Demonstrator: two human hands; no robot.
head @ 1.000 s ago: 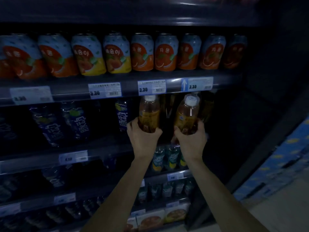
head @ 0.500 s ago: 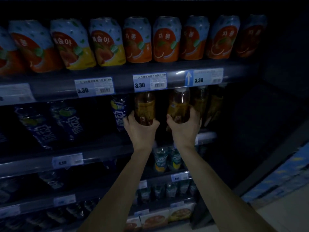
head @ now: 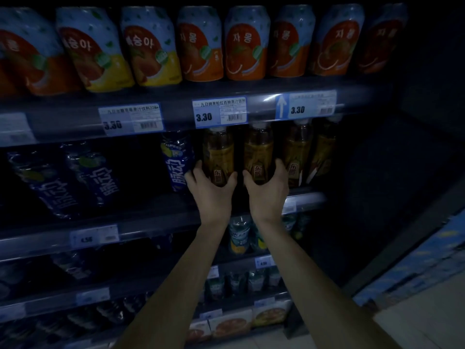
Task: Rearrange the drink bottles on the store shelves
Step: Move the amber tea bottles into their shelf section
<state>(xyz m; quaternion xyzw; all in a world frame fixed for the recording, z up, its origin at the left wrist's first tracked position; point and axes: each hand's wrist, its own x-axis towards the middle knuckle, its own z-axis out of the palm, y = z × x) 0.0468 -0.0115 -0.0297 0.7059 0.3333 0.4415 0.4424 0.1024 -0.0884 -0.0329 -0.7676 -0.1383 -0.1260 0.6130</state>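
Note:
Two amber tea bottles with yellow-brown labels stand upright on the second shelf under the 3.30 price tags. My left hand grips the base of the left tea bottle. My right hand grips the base of the right tea bottle. Their caps are hidden behind the price strip. Two more tea bottles stand to the right of them. A blue sports-drink bottle stands just left of my left hand.
Orange and yellow juice cans line the top shelf. Dark blue bottles lean on the left of the second shelf, with a gap beside them. Green-capped bottles sit one shelf down. The shelf's dark end panel is right.
Both hands have pushed the two tea bottles up and back from in front of the shelf into the second shelf row; their white caps have gone behind the price strip.

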